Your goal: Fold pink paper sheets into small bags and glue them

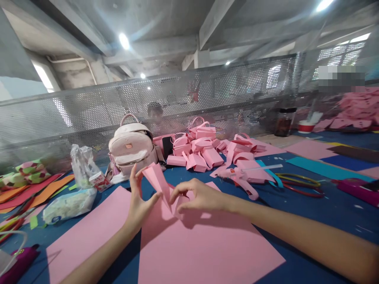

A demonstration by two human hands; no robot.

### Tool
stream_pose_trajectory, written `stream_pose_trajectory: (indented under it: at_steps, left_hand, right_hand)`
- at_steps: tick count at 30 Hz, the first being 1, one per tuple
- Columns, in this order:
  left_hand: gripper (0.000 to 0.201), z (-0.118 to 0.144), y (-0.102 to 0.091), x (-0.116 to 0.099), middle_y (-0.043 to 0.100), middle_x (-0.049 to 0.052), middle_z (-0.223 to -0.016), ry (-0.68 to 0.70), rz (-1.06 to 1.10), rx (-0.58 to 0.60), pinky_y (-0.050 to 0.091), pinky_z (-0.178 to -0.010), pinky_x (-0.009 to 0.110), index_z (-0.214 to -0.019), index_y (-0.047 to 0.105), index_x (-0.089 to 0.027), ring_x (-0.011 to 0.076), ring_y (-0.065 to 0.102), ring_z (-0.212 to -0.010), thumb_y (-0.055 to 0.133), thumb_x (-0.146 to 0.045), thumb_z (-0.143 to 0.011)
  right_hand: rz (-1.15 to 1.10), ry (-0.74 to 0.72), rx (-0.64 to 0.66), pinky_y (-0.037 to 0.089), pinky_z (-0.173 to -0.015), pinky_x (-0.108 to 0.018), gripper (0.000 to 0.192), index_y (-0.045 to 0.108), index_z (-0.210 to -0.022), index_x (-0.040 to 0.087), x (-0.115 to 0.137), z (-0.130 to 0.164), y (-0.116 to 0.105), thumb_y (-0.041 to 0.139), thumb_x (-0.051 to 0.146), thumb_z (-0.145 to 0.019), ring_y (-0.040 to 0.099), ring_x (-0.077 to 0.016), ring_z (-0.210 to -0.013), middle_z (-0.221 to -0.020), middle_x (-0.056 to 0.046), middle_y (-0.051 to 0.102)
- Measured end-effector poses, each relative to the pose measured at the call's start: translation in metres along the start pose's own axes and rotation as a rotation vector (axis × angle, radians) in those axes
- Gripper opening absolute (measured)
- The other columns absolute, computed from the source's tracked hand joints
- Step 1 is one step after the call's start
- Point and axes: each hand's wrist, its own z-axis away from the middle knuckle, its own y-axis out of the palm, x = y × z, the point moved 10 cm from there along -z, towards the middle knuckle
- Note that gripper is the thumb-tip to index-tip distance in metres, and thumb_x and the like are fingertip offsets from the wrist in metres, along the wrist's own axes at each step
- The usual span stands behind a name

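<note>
A folded piece of pink paper [157,178] is raised over the table between my two hands. My left hand [139,203] grips its left side, thumb and fingers on either edge. At the paper's lower right end, my right hand [194,196] closes with bent fingers on a flap. Part of the fold is hidden behind the right fingers. Beneath both hands lies a large pink sheet [204,248], with another pink sheet [91,232] to its left. A pink hot glue gun [238,177] rests right of my right hand.
Finished-looking small pink paper bags [201,148] are heaped at the back, beside a white backpack [132,148]. Scissors [302,183] and coloured strips [322,167] lie to the right. A plastic packet [69,206] and orange strips [50,190] are on the left. A perforated metal screen [183,92] stands behind.
</note>
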Motion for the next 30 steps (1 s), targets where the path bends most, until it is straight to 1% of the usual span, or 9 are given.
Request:
stream_pose_trajectory:
  at_steps: [2,4,5,6,7,11,16,24,30]
  left_hand:
    - [0.083,-0.001,-0.007,-0.005,0.051,0.007,-0.133,0.025,-0.071,-0.038,0.03,-0.118,0.049,-0.147,0.038,-0.034,0.0303,0.045,-0.135,0.082,-0.044,-0.077]
    - [0.051,-0.004,-0.013,-0.011,0.055,0.005,-0.117,0.047,-0.122,-0.063,0.038,-0.111,0.044,-0.122,0.057,-0.029,0.0281,0.052,-0.121,0.08,-0.043,-0.079]
    - [0.036,-0.005,-0.016,-0.014,0.055,0.004,-0.11,0.056,-0.134,-0.073,0.041,-0.107,0.041,-0.108,0.061,-0.027,0.0268,0.054,-0.115,0.078,-0.042,-0.08]
    - [0.027,-0.007,-0.018,-0.016,0.054,0.003,-0.105,0.063,-0.137,-0.083,0.043,-0.103,0.039,-0.097,0.062,-0.025,0.0257,0.055,-0.111,0.077,-0.042,-0.081]
    - [0.024,-0.008,-0.019,-0.017,0.054,0.003,-0.102,0.068,-0.137,-0.095,0.044,-0.1,0.037,-0.09,0.062,-0.024,0.0248,0.056,-0.108,0.075,-0.042,-0.082]
    - [0.022,-0.011,-0.023,-0.017,0.054,0.003,-0.102,0.069,-0.139,-0.131,0.045,-0.096,0.033,-0.076,0.06,-0.022,0.0229,0.057,-0.106,0.072,-0.039,-0.085]
    - [0.03,-0.011,-0.025,-0.015,0.055,0.003,-0.105,0.065,-0.14,-0.147,0.042,-0.099,0.032,-0.066,0.055,-0.021,0.022,0.057,-0.111,0.07,-0.035,-0.088]
    - [0.034,-0.012,-0.027,-0.015,0.058,0.005,-0.107,0.046,-0.154,-0.174,0.039,-0.105,0.037,-0.063,0.058,-0.021,0.0254,0.056,-0.117,0.069,-0.041,-0.088]
    - [0.034,-0.011,-0.032,-0.002,0.059,0.007,-0.116,-0.013,-0.152,-0.198,0.038,-0.108,0.044,-0.068,0.06,-0.02,0.0293,0.054,-0.123,0.067,-0.046,-0.089]
  right_hand:
    - [0.004,0.011,0.004,0.041,-0.069,-0.024,0.027,0.081,-0.097,0.021,-0.001,0.0,-0.001,0.078,0.016,-0.071,0.059,-0.0166,-0.079,-0.09,0.001,0.076]
    - [-0.004,0.009,0.029,0.042,-0.071,-0.025,0.023,0.081,-0.094,0.021,-0.001,0.001,-0.001,0.076,0.015,-0.073,0.062,-0.0175,-0.081,-0.089,0.001,0.077]
    - [-0.008,0.005,0.048,0.043,-0.073,-0.025,0.021,0.081,-0.093,0.021,0.0,0.001,-0.001,0.075,0.016,-0.074,0.063,-0.0182,-0.081,-0.088,0.001,0.077]
    - [-0.008,-0.003,0.069,0.044,-0.074,-0.026,0.019,0.082,-0.092,0.021,0.002,0.001,0.0,0.074,0.016,-0.075,0.064,-0.0188,-0.082,-0.088,0.0,0.077]
    - [-0.001,-0.017,0.088,0.045,-0.074,-0.026,0.018,0.082,-0.091,0.021,0.003,0.001,0.0,0.074,0.017,-0.076,0.065,-0.0193,-0.083,-0.087,0.0,0.077]
    - [0.108,-0.111,0.143,0.046,-0.073,-0.025,0.021,0.082,-0.097,0.022,0.012,0.002,0.001,0.073,0.017,-0.078,0.066,-0.0186,-0.082,-0.089,0.0,0.078]
    - [0.238,-0.164,0.084,0.042,-0.071,-0.025,0.016,0.083,-0.093,0.021,0.014,0.002,-0.005,0.074,0.015,-0.081,0.061,-0.017,-0.078,-0.087,-0.001,0.077]
    - [0.234,-0.129,-0.001,0.043,-0.073,-0.027,0.014,0.083,-0.081,0.023,0.007,0.0,-0.014,0.072,0.016,-0.083,0.065,-0.0191,-0.08,-0.079,-0.001,0.077]
    - [0.156,-0.042,-0.113,0.044,-0.072,-0.027,0.014,0.081,-0.076,0.021,-0.003,-0.001,-0.024,0.071,0.013,-0.08,0.066,-0.0185,-0.076,-0.077,-0.002,0.076]
